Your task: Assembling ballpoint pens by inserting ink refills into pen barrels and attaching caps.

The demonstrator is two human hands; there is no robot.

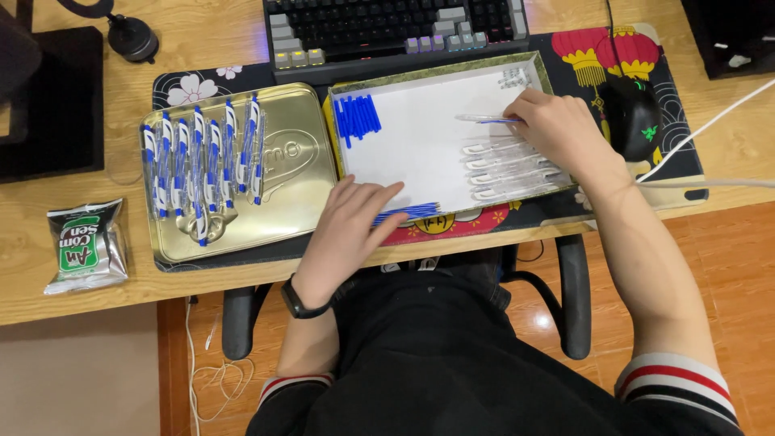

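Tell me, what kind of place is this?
Probably a home computer desk used for putting pens together: a keyboard and mouse sit by a tray of pen parts and a tin of pens.

— What is on the desk?
— A gold tin lid (303, 173) lined with assembled pens (202, 165)

— And the hands?
— The right hand (561, 129) pinches a clear pen barrel (484, 119) over a white tray (420, 137); the left hand (347, 234) rests on blue refills (408, 213)
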